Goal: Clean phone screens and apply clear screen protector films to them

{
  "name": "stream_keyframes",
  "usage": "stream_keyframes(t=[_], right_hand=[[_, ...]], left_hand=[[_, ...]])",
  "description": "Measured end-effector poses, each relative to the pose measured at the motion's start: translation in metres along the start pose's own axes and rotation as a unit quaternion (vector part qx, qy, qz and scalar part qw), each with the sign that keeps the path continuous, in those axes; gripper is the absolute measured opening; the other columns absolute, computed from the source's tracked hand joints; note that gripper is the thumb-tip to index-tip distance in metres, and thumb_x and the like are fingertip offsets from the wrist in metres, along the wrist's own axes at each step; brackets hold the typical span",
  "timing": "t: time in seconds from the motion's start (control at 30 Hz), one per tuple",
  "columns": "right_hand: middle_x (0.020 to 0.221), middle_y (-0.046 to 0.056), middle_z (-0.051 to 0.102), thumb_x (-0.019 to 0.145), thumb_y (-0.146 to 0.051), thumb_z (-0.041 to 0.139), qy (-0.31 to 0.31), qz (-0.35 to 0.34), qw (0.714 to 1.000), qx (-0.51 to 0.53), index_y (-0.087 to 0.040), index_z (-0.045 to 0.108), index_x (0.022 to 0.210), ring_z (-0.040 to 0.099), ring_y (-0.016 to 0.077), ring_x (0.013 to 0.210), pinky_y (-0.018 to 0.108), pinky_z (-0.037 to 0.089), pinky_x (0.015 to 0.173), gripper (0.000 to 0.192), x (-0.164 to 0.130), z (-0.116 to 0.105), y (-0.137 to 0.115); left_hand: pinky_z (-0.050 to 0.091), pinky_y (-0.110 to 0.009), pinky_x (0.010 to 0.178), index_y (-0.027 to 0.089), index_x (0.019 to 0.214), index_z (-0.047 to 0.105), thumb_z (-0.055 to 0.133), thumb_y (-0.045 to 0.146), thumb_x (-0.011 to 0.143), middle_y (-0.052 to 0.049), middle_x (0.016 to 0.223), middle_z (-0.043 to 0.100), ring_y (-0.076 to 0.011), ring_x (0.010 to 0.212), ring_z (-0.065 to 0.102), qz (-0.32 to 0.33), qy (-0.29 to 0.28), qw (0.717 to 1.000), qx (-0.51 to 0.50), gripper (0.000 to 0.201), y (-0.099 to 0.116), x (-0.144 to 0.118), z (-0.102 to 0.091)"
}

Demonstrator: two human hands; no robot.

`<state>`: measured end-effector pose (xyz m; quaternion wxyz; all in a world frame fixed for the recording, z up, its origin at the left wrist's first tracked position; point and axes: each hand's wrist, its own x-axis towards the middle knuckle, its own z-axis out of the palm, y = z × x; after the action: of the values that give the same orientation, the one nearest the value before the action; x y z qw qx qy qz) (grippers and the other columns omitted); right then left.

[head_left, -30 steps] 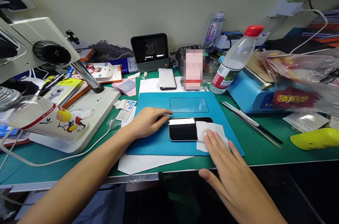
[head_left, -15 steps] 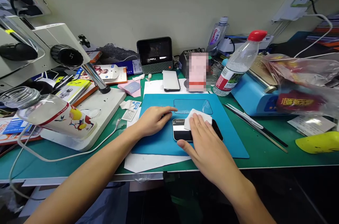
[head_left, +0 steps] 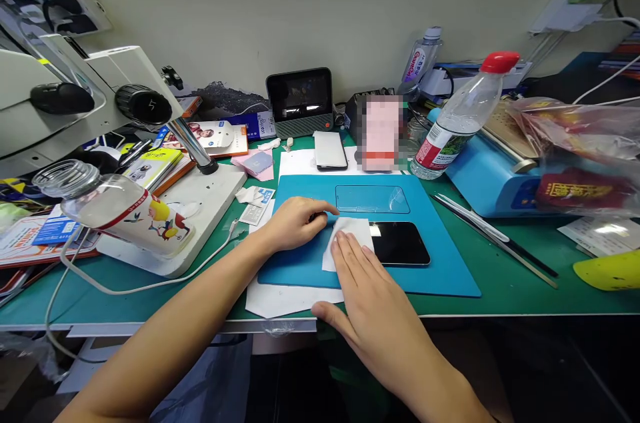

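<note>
My right hand (head_left: 367,276) lies with its fingers flat and close together on a white wipe (head_left: 347,243), holding it over the left end of a phone (head_left: 403,244). The phone rests screen up; its black glass shows to the right of the wipe. My left hand (head_left: 297,222) is on the blue mat (head_left: 295,270), with the index finger stretched out and the others loosely bent. That fingertip is by the lower left corner of a clear screen protector (head_left: 373,199) with a dark border, which lies behind the phone. The left hand holds nothing I can see.
A microscope stand (head_left: 195,193) and a clear jar (head_left: 135,216) are at left, with a white cable (head_left: 165,283). Tweezers (head_left: 493,236), a red-capped bottle (head_left: 457,123) and a blue device (head_left: 485,176) stand at right. A small display (head_left: 300,100) is at the back.
My right hand has slid the wipe leftward along the phone to its left end, baring the right part of the screen. My left hand stays in place. The whole view has shifted slightly.
</note>
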<state>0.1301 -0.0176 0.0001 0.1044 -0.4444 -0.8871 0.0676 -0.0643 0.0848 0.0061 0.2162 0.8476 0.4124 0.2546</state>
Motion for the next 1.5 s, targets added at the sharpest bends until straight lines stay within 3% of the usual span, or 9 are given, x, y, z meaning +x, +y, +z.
stream_keyframes(t=[0.2, 0.4, 0.5, 0.67, 0.9, 1.1, 1.3, 1.37, 1.5], right_hand=[[0.163, 0.018, 0.03, 0.098, -0.059, 0.043, 0.01, -0.006, 1.0, 0.001, -0.007, 0.031, 0.158, 0.03, 0.0335, 0.15, 0.054, 0.039, 0.117, 0.08, -0.033, -0.005, 0.024], [0.164, 0.017, 0.03, 0.098, -0.061, 0.041, 0.041, 0.043, 0.997, -0.042, -0.011, 0.023, 0.16, 0.033, 0.0331, 0.149, 0.055, 0.037, 0.117, 0.082, -0.063, -0.014, 0.069], [0.164, 0.017, 0.029, 0.098, -0.062, 0.039, 0.033, 0.06, 0.996, -0.048, -0.01, 0.023, 0.16, 0.031, 0.0323, 0.15, 0.055, 0.036, 0.118, 0.083, -0.059, -0.015, 0.08], [0.163, 0.021, 0.03, 0.098, -0.065, 0.032, -0.002, 0.109, 0.993, -0.033, -0.005, 0.028, 0.158, 0.028, 0.0327, 0.151, 0.055, 0.033, 0.119, 0.085, -0.029, -0.02, 0.087], [0.16, 0.028, 0.034, 0.093, -0.074, 0.031, 0.013, 0.088, 0.995, -0.046, 0.001, 0.034, 0.154, 0.028, 0.0369, 0.15, 0.057, 0.031, 0.119, 0.096, -0.004, -0.017, 0.067], [0.162, 0.025, 0.03, 0.095, -0.071, 0.032, -0.014, 0.026, 1.0, 0.005, 0.0, 0.033, 0.155, 0.023, 0.034, 0.152, 0.053, 0.028, 0.121, 0.093, 0.02, -0.01, 0.03], [0.16, 0.027, 0.031, 0.092, -0.074, 0.036, -0.016, -0.006, 0.999, 0.036, 0.003, 0.035, 0.153, 0.026, 0.0355, 0.151, 0.053, 0.027, 0.122, 0.098, 0.025, -0.008, 0.013], [0.161, 0.025, 0.033, 0.093, -0.072, 0.039, -0.013, -0.018, 0.999, 0.042, -0.001, 0.036, 0.154, 0.027, 0.0348, 0.151, 0.054, 0.029, 0.122, 0.094, 0.018, -0.007, 0.011], [0.16, 0.024, 0.034, 0.094, -0.066, 0.045, 0.0, -0.03, 0.999, 0.027, -0.002, 0.039, 0.153, 0.03, 0.0352, 0.15, 0.053, 0.035, 0.119, 0.087, -0.001, -0.004, 0.004]], left_hand=[[0.043, -0.027, 0.064, 0.02, 0.119, 0.072, 0.052, 0.037, 0.099, -0.001, 0.076, 0.071, -0.0165, 0.068, 0.065, 0.004, -0.051, 0.999, 0.015, 0.032, 0.008, -0.002, -0.003], [0.039, -0.028, 0.064, 0.019, 0.132, 0.066, 0.07, 0.072, 0.078, -0.002, 0.078, 0.069, -0.0206, 0.071, 0.064, 0.003, -0.123, 0.991, 0.052, 0.076, 0.015, -0.001, -0.009], [0.041, -0.029, 0.067, 0.02, 0.136, 0.062, 0.073, 0.079, 0.068, -0.003, 0.082, 0.07, -0.024, 0.076, 0.066, 0.009, -0.14, 0.988, 0.071, 0.091, 0.016, -0.001, -0.01], [0.045, -0.032, 0.072, 0.022, 0.138, 0.057, 0.073, 0.08, 0.067, -0.007, 0.1, 0.067, -0.0269, 0.087, 0.066, 0.039, -0.139, 0.985, 0.097, 0.093, 0.014, -0.003, -0.008], [0.05, -0.038, 0.084, 0.021, 0.121, 0.06, 0.078, 0.066, 0.074, -0.009, 0.112, 0.059, -0.0278, 0.098, 0.064, 0.04, -0.105, 0.991, 0.076, 0.068, 0.01, -0.001, -0.005], [0.05, -0.044, 0.092, 0.019, 0.131, 0.05, 0.086, 0.062, 0.066, -0.013, 0.119, 0.057, -0.0325, 0.107, 0.061, 0.042, -0.064, 0.996, 0.039, 0.085, 0.008, -0.001, -0.003], [0.048, -0.046, 0.097, 0.021, 0.14, 0.047, 0.082, 0.067, 0.068, -0.014, 0.124, 0.056, -0.0325, 0.112, 0.058, 0.066, -0.084, 0.994, 0.007, 0.093, 0.008, -0.003, -0.007], [0.047, -0.046, 0.098, 0.023, 0.141, 0.048, 0.077, 0.072, 0.07, -0.013, 0.124, 0.056, -0.0322, 0.112, 0.058, 0.064, -0.089, 0.994, -0.015, 0.091, 0.006, -0.004, -0.009], [0.047, -0.044, 0.095, 0.022, 0.139, 0.052, 0.041, 0.078, 0.091, -0.012, 0.118, 0.06, -0.0295, 0.108, 0.058, 0.061, -0.091, 0.993, -0.053, 0.075, 0.002, -0.005, -0.012]])
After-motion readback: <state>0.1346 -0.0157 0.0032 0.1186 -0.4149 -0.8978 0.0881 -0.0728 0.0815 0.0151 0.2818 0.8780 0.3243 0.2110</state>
